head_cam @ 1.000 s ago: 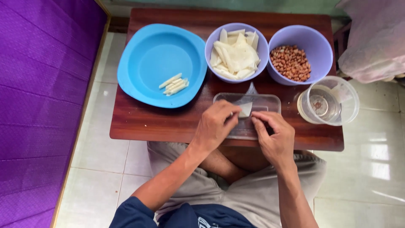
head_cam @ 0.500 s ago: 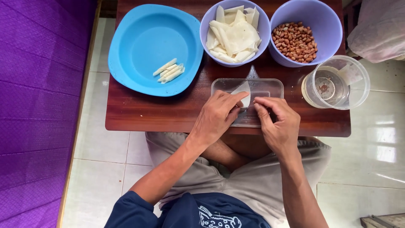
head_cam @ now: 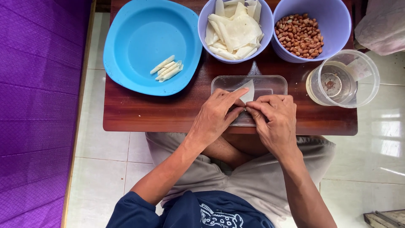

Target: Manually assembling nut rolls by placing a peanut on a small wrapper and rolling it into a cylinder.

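Hands meet over a clear plastic tray (head_cam: 270, 84) at the near edge of the dark wooden surface (head_cam: 139, 112), seen from the head camera looking straight down. The left hand (head_cam: 217, 116) is closed around a small pale wrapper (head_cam: 248, 90), its index finger laid along the sheet's edge, while the right hand (head_cam: 274, 116) pinches the same wrapper from the other side with curled fingertips. Only a pointed corner of the wrapper shows above the knuckles; the rest is hidden under the fingers, so how far it is rolled cannot be told. Compared with a second ago, when the hands sat slightly apart and more of the flat sheet lay open on the tray, they have drawn together and covered most of it, which suggests the rolling is well under way. Beyond the tray stands a purple bowl of flat wrappers (head_cam: 235, 29), and just beside it a second purple bowl of peanuts (head_cam: 300, 33). A blue plate (head_cam: 147, 80) to the left holds a few finished rolls (head_cam: 167, 69), lying together near its middle. To the right sits a clear cup (head_cam: 344, 78) with a little liquid. Purple cloth (head_cam: 38, 105) covers the floor at far left.
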